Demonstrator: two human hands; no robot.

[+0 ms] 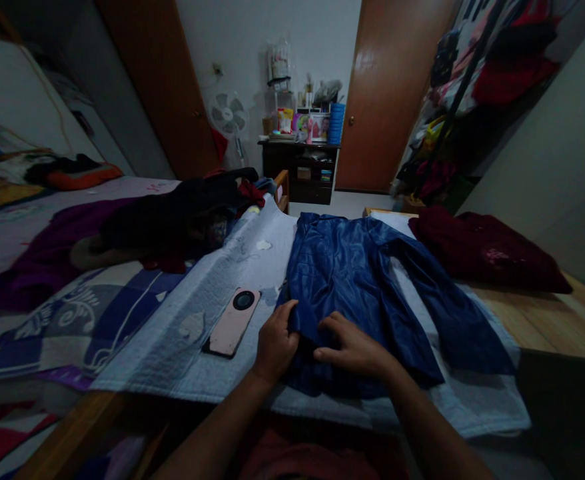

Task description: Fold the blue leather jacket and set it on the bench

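A shiny dark-blue jacket point(347, 260) lies spread over a pale blue quilted cloth, one sleeve point(467, 327) stretched out to the right. My left hand point(276, 340) pinches a folded blue part near the jacket's left edge, perhaps the other sleeve; I cannot tell for certain. Over the lower middle of the jacket is my right hand point(355, 345), its fingers bent and the thumb apart from them, with nothing visibly gripped. To the left of my left hand rests a pink phone point(235, 323) with a round black camera ring facing up.
The pale quilted cloth point(172, 360) covers the work surface. A dark red folded garment point(492, 250) sits on the wooden board point(522, 310) at right. Piled clothes point(167, 217) and a blue patterned cloth point(77, 317) are at left. Farther back stand a fan point(228, 115) and dark cabinet point(297, 160).
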